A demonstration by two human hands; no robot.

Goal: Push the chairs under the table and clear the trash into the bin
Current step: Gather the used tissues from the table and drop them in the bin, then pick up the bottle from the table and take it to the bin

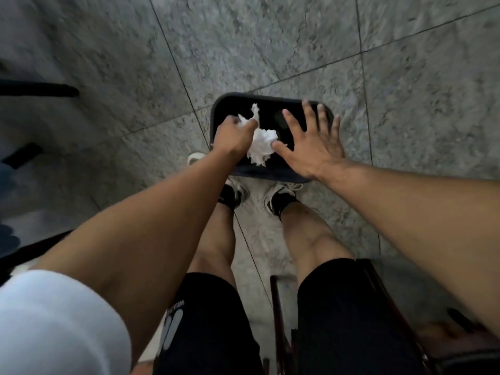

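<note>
A grey stone-tiled floor [270,36] with thin dark joints fills the head view. On it, just ahead of the person's two sneakers [281,196], stands a dark rectangular bin [224,100] with rounded corners, its mouth open upward. At the lower right is part of a dark reddish chair frame [276,307] beside the person's black shorts; at the far left a dark bar-like shape (too blurred to name) crosses the edge.

Both bare forearms reach down over the bin. The right hand [311,147] is spread flat with fingers straight and apart above the bin's right half, gripping nothing, its thumb tip just touching the crumpled white tissue [263,143]. The left hand [232,135] is curled, pinching the upper strand of that tissue, which hangs over the bin's opening between the two hands.
</note>
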